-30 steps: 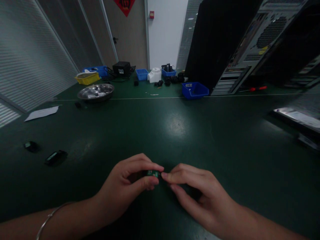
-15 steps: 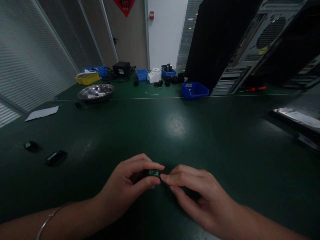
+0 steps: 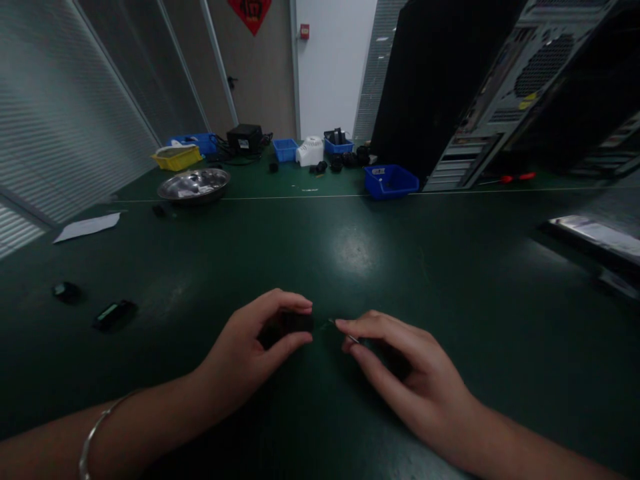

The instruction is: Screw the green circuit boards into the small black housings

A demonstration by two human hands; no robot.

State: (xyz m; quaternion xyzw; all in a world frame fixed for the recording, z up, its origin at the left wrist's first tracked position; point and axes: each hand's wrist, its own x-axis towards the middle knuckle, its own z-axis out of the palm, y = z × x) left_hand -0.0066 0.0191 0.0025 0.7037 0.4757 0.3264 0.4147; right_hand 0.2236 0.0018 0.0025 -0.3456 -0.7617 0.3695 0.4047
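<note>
My left hand (image 3: 263, 337) is closed on a small dark block-like part (image 3: 299, 323), pinched between thumb and fingers just above the table. Details of that part are lost in shadow. Opposite it, my right hand (image 3: 407, 363) pinches a thin small piece (image 3: 354, 339), seen nearly edge-on. It looks like a little circuit board, though the fingers cover most of it. A narrow gap separates the two hands. Off to the left lie a dark module with a pale green face (image 3: 114, 314) and a smaller dark part (image 3: 66, 291).
A metal bowl (image 3: 194, 186), a yellow bin (image 3: 177, 159) and a blue bin (image 3: 391, 182) stand toward the back. White paper (image 3: 87, 227) lies at left. A computer case (image 3: 480, 100) rises at back right, and a flat dark device (image 3: 595, 233) sits at right.
My hands have moved apart. The green circuit board seen in my left hand no longer shows there, and a thin piece now sticks out of my right fingers. Both hands are slightly farther from me.
</note>
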